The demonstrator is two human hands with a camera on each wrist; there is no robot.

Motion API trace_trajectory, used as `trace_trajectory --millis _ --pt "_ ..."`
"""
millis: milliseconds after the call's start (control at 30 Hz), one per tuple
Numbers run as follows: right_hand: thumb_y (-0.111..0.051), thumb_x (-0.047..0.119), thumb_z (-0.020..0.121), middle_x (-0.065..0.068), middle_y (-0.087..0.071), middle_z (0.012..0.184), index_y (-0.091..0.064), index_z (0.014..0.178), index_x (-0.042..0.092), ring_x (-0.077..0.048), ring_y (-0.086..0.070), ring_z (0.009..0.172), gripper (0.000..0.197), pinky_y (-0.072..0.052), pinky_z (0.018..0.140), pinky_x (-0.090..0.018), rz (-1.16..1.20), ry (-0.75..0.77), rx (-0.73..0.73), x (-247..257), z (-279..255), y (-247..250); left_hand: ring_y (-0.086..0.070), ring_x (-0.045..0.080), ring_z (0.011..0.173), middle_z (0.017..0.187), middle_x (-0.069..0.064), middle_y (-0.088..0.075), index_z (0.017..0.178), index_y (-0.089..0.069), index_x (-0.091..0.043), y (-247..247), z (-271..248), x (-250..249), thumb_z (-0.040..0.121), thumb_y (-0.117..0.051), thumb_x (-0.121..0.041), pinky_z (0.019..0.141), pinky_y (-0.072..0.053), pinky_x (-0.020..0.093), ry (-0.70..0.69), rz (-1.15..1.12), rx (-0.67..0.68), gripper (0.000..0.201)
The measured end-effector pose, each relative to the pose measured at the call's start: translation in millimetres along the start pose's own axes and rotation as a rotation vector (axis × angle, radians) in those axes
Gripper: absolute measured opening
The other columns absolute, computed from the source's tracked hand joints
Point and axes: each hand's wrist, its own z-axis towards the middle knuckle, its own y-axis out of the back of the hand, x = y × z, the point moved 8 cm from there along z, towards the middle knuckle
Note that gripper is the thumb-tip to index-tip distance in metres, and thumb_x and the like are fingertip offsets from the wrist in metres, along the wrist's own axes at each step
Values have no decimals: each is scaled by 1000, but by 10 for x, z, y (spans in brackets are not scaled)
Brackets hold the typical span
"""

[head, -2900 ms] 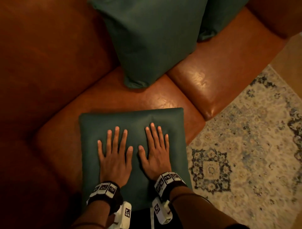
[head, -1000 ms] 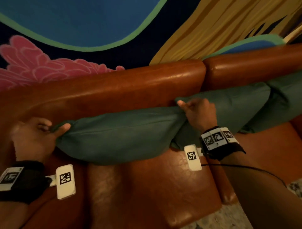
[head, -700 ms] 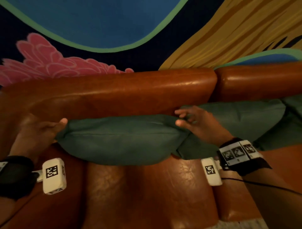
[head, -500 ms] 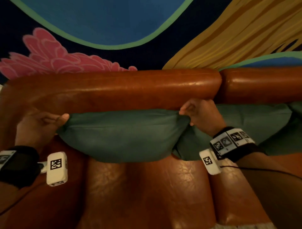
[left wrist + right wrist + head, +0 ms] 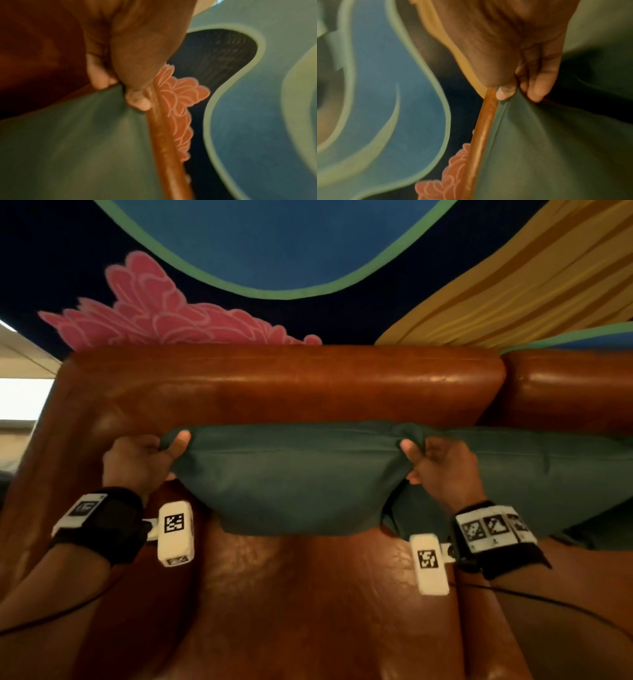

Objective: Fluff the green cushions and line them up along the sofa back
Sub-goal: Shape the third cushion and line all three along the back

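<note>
A dark green cushion (image 5: 287, 477) stands upright against the brown leather sofa back (image 5: 281, 385). My left hand (image 5: 147, 457) pinches its top left corner, thumb on the front face. My right hand (image 5: 442, 470) pinches its top right corner. The left wrist view shows my fingertips (image 5: 137, 100) bunching the green fabric (image 5: 72, 146). In the right wrist view the thumb and fingers (image 5: 536, 89) grip the corner of the cushion (image 5: 547, 148). A second green cushion (image 5: 548, 474) leans on the sofa back just right of it, partly behind my right hand.
The sofa seat (image 5: 308, 604) lies below the cushions. The sofa's left arm (image 5: 51, 474) rises beside my left hand. A painted wall with a pink flower (image 5: 164, 313) and blue shapes stands behind the sofa. Another back section (image 5: 568, 385) continues right.
The cushion went from flat on the seat under both palms to upright against the sofa back. Over the last second both hands regripped its top corners and lifted them higher.
</note>
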Motion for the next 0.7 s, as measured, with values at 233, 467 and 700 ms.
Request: trace_trajectory --millis 233,467,700 --pt "-51 46 98 -10 -73 75 -65 75 11 -36 -67 83 44 -52 89 -46 16 32 6 128 -17 95 -69 54 98 90 31 -71 73 -56 -11 -29 -30 -109 94 -42 -85 86 -50 51 -144 172 -89 78" --pt "-43 68 104 -2 -56 59 -50 64 13 -39 -64 72 68 -34 70 -36 -218 185 -184 149 210 38 -69 41 114 109 19 -78 96 -77 -9 77 31 -285 103 -65 -51 108 -47 44 11 79 -120 44" --pt "-33 67 108 -7 -68 67 -56 75 16 -36 -70 75 65 -44 70 -39 -90 108 -265 84 193 104 -73 26 101 108 15 -79 108 -77 -9 21 128 -190 101 -72 -46 103 -56 36 -67 -289 -148 38"
